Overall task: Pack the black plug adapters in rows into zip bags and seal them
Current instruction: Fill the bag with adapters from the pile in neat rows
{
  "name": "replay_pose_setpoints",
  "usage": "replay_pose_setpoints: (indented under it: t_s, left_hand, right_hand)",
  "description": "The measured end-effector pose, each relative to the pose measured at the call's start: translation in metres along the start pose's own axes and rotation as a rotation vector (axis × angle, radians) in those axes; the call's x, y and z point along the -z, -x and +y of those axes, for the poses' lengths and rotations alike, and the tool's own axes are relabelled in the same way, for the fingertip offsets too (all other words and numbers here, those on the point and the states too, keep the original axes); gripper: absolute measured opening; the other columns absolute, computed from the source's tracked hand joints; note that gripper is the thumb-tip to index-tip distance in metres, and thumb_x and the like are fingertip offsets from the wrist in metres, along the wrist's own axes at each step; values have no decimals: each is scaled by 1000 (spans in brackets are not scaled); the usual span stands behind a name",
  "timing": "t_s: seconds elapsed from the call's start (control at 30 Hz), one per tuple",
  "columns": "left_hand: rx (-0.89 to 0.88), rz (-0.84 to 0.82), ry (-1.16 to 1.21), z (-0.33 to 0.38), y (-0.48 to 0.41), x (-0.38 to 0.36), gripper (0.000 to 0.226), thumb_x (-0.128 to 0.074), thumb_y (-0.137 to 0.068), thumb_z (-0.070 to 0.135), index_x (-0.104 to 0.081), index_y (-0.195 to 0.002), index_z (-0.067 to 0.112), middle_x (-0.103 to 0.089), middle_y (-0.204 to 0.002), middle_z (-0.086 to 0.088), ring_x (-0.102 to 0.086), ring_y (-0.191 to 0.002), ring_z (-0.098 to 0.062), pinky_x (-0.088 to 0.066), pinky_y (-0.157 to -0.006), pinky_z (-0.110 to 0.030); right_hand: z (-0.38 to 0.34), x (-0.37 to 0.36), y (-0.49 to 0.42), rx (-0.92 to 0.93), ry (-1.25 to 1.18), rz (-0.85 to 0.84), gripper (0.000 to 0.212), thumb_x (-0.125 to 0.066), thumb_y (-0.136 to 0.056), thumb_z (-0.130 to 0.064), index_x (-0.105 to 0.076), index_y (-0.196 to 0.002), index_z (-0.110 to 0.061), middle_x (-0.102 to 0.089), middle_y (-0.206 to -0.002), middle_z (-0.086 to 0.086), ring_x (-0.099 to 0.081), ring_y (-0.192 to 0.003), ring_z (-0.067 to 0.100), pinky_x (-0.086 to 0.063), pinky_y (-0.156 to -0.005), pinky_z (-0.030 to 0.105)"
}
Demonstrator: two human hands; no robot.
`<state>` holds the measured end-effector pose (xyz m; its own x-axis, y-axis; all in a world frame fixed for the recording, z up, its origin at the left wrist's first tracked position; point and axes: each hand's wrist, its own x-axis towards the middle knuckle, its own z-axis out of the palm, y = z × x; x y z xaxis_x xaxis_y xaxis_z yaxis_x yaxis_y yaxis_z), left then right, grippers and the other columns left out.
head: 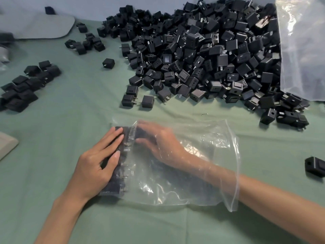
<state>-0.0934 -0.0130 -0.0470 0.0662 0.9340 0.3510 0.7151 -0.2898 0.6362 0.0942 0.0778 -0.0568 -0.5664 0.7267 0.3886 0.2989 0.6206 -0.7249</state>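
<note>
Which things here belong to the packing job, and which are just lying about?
Job: zip bag; row of adapters inside it; left hand pressing that row; right hand inside the bag; loose adapter pile.
Lying about: grey pad; beige object at left edge; large clear bag by the pile.

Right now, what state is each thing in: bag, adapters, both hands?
Zip bag: lying flat, mouth unsealed at the right.
Row: inside the bag, at its closed end.
Left hand: flat, pressing the row from outside.
Right hand: inside the bag, blurred; grip unclear.
Pile: loose, unpacked.
</note>
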Motion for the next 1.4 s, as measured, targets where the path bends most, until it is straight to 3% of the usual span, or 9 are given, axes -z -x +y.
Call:
replay_pose_setpoints:
  t_s: [0.07,0.27,0.37,0.53,0.6,0.87,1.0,1.17,1.4]
  left_hand:
    - [1,4,-1,0,0,0,47,-45,-92,31,-56,-129,4,-52,-139,3,-42,-136,-9,-30,-113,-22]
    - [-12,10,-4,3,-1,2,46,-48,-90,30,-58,-127,3,-53,-138,4,-43,-135,-8,-30,-112,-21]
    - [-11,5,-22,3,-1,2,46,-47,-90,31,-60,-127,6,-53,-138,5,-43,-135,-8,-30,-113,-22]
    - [-11,-44,-78,1,-3,5,48,-45,-91,34,-61,-127,6,-50,-142,3,-41,-136,-10,-29,-114,-26]
    - [-18,-85,-119,-1,-4,7,48,-43,-92,35,-58,-128,7,-45,-146,4,-39,-136,-11,-28,-113,-26]
    - [-2,-144,-211,2,-9,11,51,-40,-90,40,-49,-134,16,-43,-145,10,-35,-136,-9,-28,-112,-31]
    - [30,-221,-241,3,-13,13,62,-36,-88,43,-38,-146,20,-41,-144,6,-32,-138,-14,-30,-112,-43]
    - [109,-117,-318,12,-29,7,50,-40,-85,60,-63,-117,30,-44,-119,15,-45,-116,-11,-47,-85,-38]
    - [118,41,-380,16,-41,-15,27,-73,-76,36,-65,-93,16,-52,-108,3,-46,-96,-17,-37,-82,-27]
  right_hand:
    - [0,-1,-4,44,65,-3,26,-64,-90,-6,-66,-115,-12,-63,-92,12,-56,-80,11,-46,-76,9]
    - [4,-1,-16,-84,232,-84,31,-57,-93,-13,-54,-123,-7,-63,-73,-1,-51,-59,9,-43,-52,22]
    - [-2,-6,-13,-157,147,-76,55,-61,-88,-45,-44,-130,-13,-63,-75,-8,-56,-63,4,-47,-57,18]
    - [-7,-5,-22,-231,112,-108,13,-67,-85,-39,-57,-84,-31,-59,-65,-9,-64,-64,9,-56,-62,29]
    - [-4,-2,-26,-216,117,-135,22,-65,-90,-31,-52,-72,-33,-57,-60,-13,-65,-62,10,-53,-57,22]
    - [-4,-5,-12,-111,138,-4,34,-52,-95,-4,-50,-128,-1,-69,-78,8,-50,-54,12,-31,-49,12]
    - [-5,-4,-9,-79,103,45,28,-55,-93,0,-55,-121,2,-68,-73,5,-40,-46,-8,-34,-44,6]
    - [0,-5,-12,-98,140,66,21,-56,-96,-15,-60,-114,-4,-71,-77,11,-63,-60,25,-52,-58,40]
    - [-1,-5,-11,-70,137,41,25,-49,-94,-14,-55,-113,0,-68,-76,8,-64,-59,22,-53,-53,37]
